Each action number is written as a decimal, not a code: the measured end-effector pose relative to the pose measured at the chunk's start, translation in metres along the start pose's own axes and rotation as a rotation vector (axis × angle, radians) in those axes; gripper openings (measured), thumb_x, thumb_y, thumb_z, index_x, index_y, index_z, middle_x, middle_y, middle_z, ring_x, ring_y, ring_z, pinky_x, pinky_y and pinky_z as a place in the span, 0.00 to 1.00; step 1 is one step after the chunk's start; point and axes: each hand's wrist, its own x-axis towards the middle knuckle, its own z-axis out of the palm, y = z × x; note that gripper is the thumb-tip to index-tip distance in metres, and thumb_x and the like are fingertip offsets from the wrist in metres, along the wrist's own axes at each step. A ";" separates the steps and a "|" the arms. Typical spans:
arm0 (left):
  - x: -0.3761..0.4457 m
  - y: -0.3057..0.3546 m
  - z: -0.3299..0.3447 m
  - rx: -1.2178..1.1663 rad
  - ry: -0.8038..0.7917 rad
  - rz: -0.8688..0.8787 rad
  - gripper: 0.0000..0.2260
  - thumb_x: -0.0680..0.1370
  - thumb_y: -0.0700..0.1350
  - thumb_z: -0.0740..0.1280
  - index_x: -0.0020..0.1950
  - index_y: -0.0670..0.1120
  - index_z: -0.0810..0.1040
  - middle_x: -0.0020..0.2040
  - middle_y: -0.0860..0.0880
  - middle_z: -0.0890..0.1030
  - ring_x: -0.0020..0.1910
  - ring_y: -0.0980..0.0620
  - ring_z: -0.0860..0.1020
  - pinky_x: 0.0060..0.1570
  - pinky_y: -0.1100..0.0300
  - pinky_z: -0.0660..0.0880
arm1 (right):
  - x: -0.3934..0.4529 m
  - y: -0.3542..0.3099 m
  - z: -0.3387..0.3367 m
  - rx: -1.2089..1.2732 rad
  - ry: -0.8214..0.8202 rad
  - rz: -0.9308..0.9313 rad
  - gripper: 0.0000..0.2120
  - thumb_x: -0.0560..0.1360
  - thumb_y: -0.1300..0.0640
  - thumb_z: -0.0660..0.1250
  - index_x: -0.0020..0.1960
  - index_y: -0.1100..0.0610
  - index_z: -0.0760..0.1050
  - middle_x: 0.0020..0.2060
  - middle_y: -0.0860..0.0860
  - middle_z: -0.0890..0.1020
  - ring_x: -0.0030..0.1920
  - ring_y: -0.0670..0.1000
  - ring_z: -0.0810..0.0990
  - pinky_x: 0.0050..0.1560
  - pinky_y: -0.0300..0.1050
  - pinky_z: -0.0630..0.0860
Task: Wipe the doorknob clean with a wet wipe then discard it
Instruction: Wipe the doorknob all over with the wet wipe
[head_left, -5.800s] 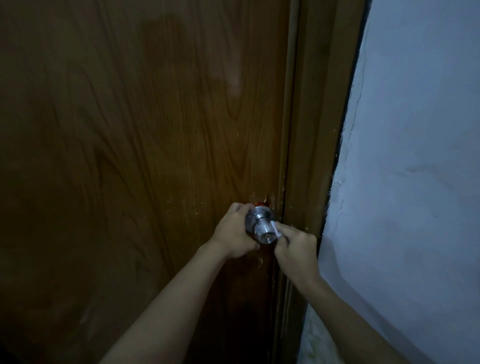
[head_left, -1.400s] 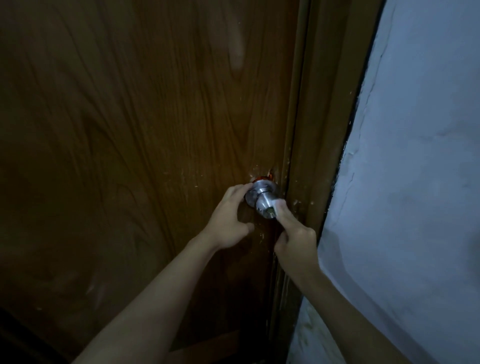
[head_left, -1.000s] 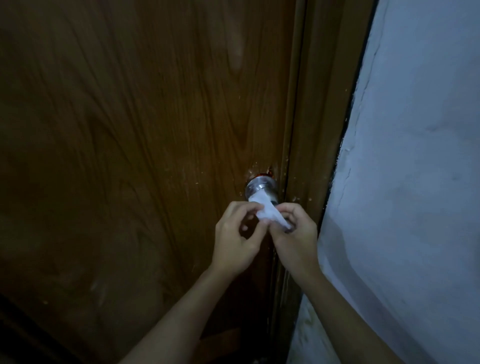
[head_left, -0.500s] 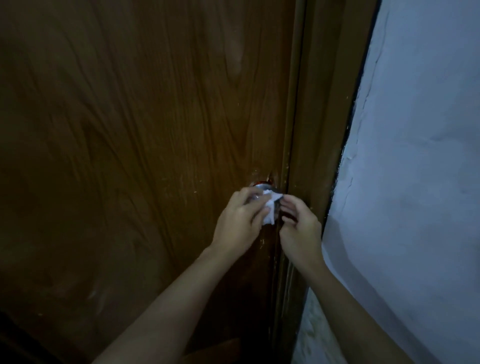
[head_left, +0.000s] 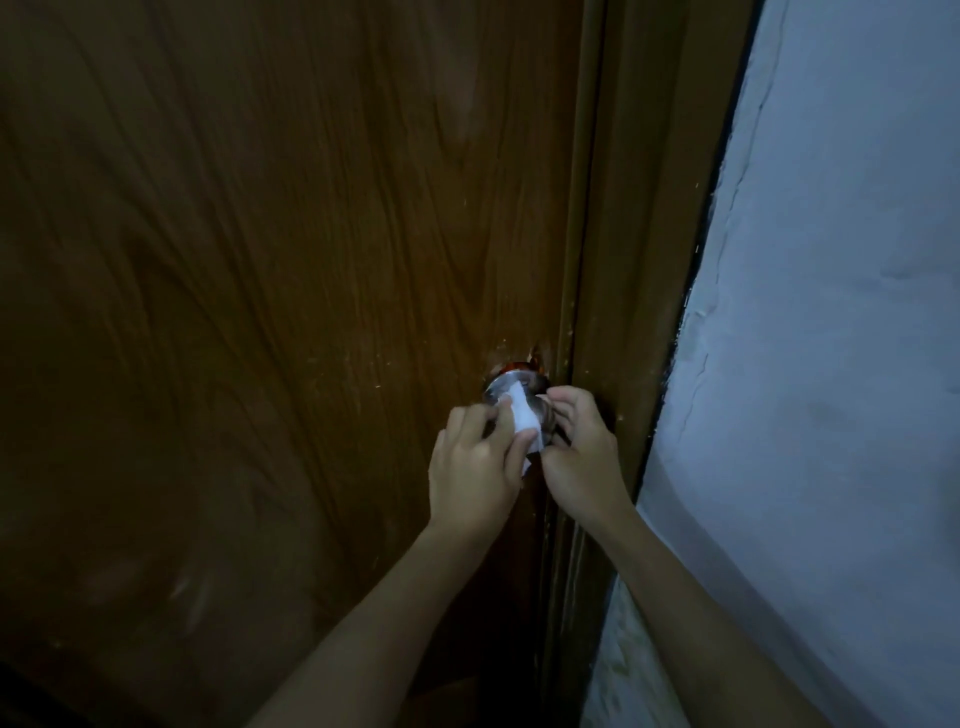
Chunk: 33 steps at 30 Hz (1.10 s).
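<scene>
A round silver doorknob (head_left: 506, 387) sticks out of the brown wooden door (head_left: 291, 291) near its right edge. A white wet wipe (head_left: 524, 421) lies draped over the front of the knob. My left hand (head_left: 475, 467) pinches the wipe from the left, thumb and fingers pressing it against the knob. My right hand (head_left: 582, 457) curls around the knob's right side with fingertips at the wipe's edge. Most of the knob is hidden behind the wipe and both hands.
The brown door frame (head_left: 639, 260) runs vertically right of the knob. A pale blue plaster wall (head_left: 831, 364) fills the right side, cracked along the frame. The scene is dim.
The wipe, held by my right hand against the knob earlier, was spread between both hands and now lies over the knob's front, my left hand holding it. The camera shifted slightly.
</scene>
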 end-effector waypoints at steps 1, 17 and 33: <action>0.002 -0.001 0.000 0.066 0.020 0.069 0.18 0.76 0.51 0.57 0.57 0.42 0.78 0.48 0.45 0.82 0.46 0.48 0.79 0.39 0.57 0.77 | 0.000 0.000 0.000 0.003 0.007 -0.004 0.18 0.73 0.66 0.65 0.61 0.55 0.68 0.48 0.41 0.75 0.49 0.36 0.75 0.42 0.22 0.71; -0.010 0.012 0.014 -0.342 0.062 -0.240 0.16 0.76 0.45 0.64 0.62 0.42 0.75 0.49 0.44 0.79 0.49 0.49 0.75 0.43 0.71 0.66 | 0.005 0.003 -0.002 0.047 0.036 0.039 0.17 0.71 0.70 0.63 0.56 0.54 0.71 0.46 0.43 0.78 0.48 0.38 0.78 0.45 0.30 0.75; -0.003 0.029 0.008 -1.236 -0.214 -0.905 0.06 0.75 0.38 0.65 0.49 0.42 0.81 0.43 0.46 0.84 0.41 0.52 0.82 0.43 0.60 0.78 | 0.005 -0.003 -0.008 0.034 0.017 0.022 0.15 0.68 0.72 0.66 0.48 0.56 0.75 0.44 0.50 0.82 0.47 0.44 0.81 0.43 0.34 0.77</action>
